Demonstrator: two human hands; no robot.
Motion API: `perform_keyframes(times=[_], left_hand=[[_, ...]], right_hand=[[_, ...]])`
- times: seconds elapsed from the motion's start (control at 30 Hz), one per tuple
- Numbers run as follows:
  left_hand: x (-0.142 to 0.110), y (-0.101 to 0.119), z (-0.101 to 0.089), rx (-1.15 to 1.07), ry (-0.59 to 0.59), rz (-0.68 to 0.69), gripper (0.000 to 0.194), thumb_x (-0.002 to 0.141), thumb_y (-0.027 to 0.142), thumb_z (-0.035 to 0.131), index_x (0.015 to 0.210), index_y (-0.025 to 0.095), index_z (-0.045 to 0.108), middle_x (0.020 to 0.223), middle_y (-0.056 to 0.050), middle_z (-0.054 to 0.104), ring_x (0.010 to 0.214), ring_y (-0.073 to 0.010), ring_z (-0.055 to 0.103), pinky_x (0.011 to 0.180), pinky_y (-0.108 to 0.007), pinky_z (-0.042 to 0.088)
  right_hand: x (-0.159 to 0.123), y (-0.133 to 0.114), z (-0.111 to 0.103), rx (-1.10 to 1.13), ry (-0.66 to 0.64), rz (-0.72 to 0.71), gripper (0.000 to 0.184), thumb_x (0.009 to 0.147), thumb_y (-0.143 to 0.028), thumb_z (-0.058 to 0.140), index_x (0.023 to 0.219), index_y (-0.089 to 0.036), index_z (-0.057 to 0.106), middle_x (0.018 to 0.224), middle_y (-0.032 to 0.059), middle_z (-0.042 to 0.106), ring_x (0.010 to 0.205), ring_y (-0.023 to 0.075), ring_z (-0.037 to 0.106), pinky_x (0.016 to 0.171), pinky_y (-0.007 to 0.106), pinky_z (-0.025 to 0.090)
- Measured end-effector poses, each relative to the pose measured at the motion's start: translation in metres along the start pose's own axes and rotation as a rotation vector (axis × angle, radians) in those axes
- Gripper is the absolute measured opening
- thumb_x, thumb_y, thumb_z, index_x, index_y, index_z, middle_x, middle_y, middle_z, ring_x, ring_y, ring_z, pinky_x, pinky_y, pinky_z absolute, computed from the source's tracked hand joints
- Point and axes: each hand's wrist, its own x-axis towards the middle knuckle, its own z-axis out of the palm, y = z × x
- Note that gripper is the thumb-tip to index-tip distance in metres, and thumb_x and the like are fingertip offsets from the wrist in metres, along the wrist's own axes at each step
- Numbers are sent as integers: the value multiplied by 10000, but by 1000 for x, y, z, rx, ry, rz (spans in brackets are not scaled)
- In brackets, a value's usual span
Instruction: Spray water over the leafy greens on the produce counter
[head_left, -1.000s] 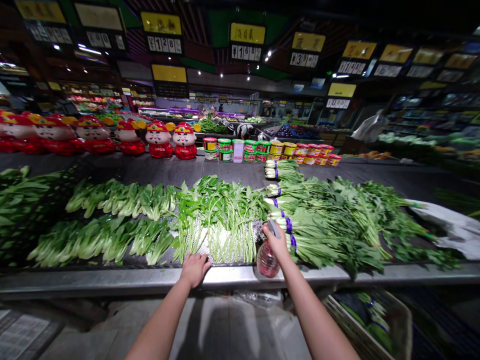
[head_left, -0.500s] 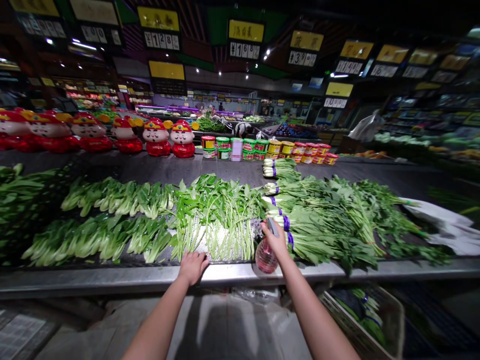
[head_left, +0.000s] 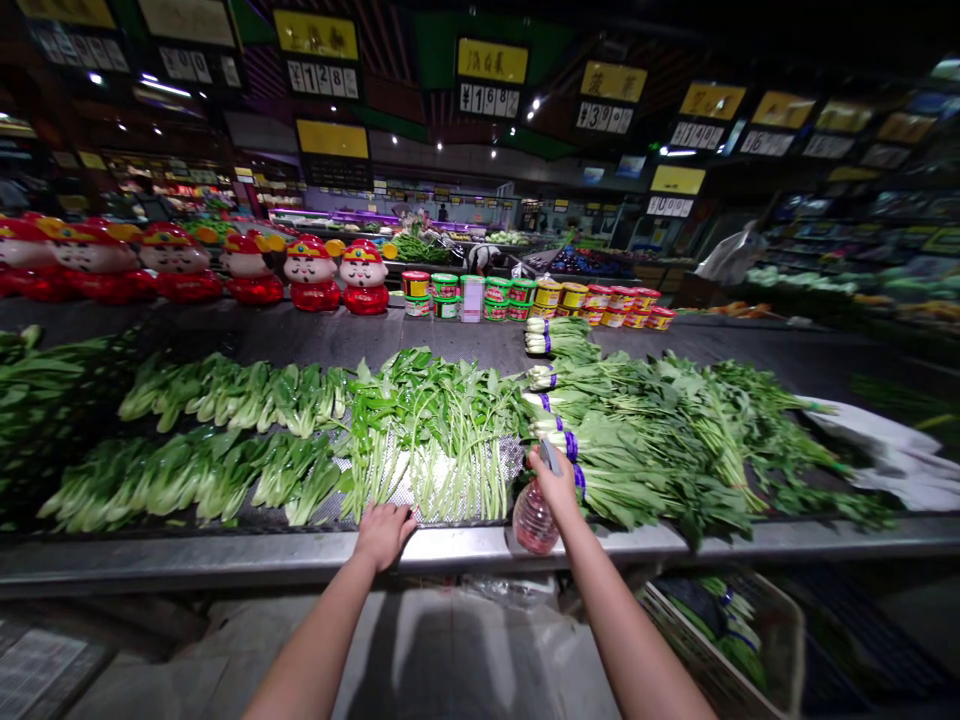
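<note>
My right hand (head_left: 553,478) is wrapped round the neck of a spray bottle (head_left: 535,520) with a grey head and a clear, ribbed, pinkish body. The bottle is at the front edge of the vegetable stand, beside greens bundled with purple bands (head_left: 622,465). My left hand (head_left: 384,532) lies flat with fingers stretched out on the metal rim (head_left: 457,545), holding nothing. Just beyond its fingertips are the stems of loose leafy greens (head_left: 431,430). Rows of bok choy (head_left: 202,475) lie to the left of these greens.
Red figurines (head_left: 311,275) and stacked small tubs (head_left: 497,297) line the back of the stand. Price signs (head_left: 491,75) hang above. Below at right stands a crate (head_left: 731,635) with vegetables. A white cloth or bag (head_left: 885,450) lies at the right end.
The spray bottle and my right hand have shifted very slightly down and right. My left hand stays on the rim.
</note>
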Motion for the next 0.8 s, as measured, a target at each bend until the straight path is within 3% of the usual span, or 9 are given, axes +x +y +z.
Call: perform_keyframes(times=[0.27,0.5,0.67,0.8], left_hand=[[-1,1,-2,6,0,-1,456,925,481,229,1148,254,555,1076,-78,630,1088,-252,525,1078,-455,189],[0,0,1,5,-1,0,453,925,483,226,1147,262,554,1080,-70,631,1088,-241,524,1090,-440,171],[0,-1,2,2,3,-1,459,924,488,225,1151,258,551,1084,-73,629,1095,-244,522,1094,-443,164],[0,-1,3,1,4,4,458,924,487,230,1159,252,547,1087,-77,629,1096,-247,525,1092,-450,168]], right_hand=[[0,-12,-6,-5,-137,-55,407,705,-532,609,901,-180,659,806,54,673,716,217,607,664,332,490],[-3,-3,-12,-1,-297,-40,383,721,-487,610,932,-174,674,757,39,667,638,192,595,569,312,487],[-2,6,-16,50,-366,-45,311,682,-430,649,885,-197,684,801,41,692,713,210,632,680,351,510],[-5,10,-21,16,-379,-33,202,690,-382,643,773,-200,674,649,17,659,607,193,606,622,335,496]])
